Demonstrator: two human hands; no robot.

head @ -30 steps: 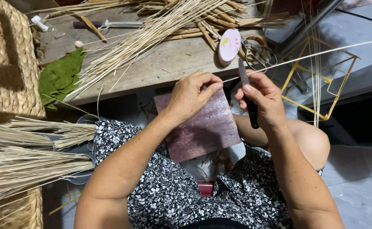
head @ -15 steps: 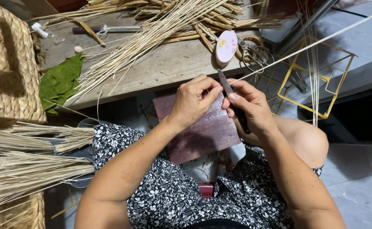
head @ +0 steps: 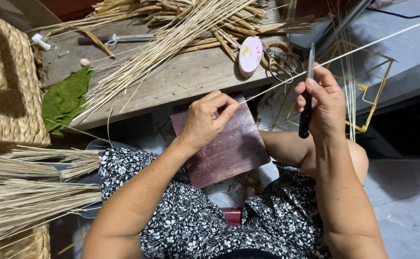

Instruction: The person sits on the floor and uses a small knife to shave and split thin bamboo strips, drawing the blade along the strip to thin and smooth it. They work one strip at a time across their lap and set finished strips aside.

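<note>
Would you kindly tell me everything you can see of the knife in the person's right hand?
The knife is slim, with a grey metal blade above a dark handle. It stands nearly upright, blade tip up. The right hand wraps the handle, thumb near the blade's base. A long pale straw runs slanting across the blade, its lower end pinched by the left hand over a dark reddish board. The handle's lower end sticks out below the fist.

1. Your right hand [head: 326,106] has swung out to the right, away from your left hand [head: 206,121] — they were close together a second ago.
2. The knife [head: 307,96] now stands upright, blade up.
3. The pale reed strip [head: 325,64] runs taut between your hands — longer than before.
</note>
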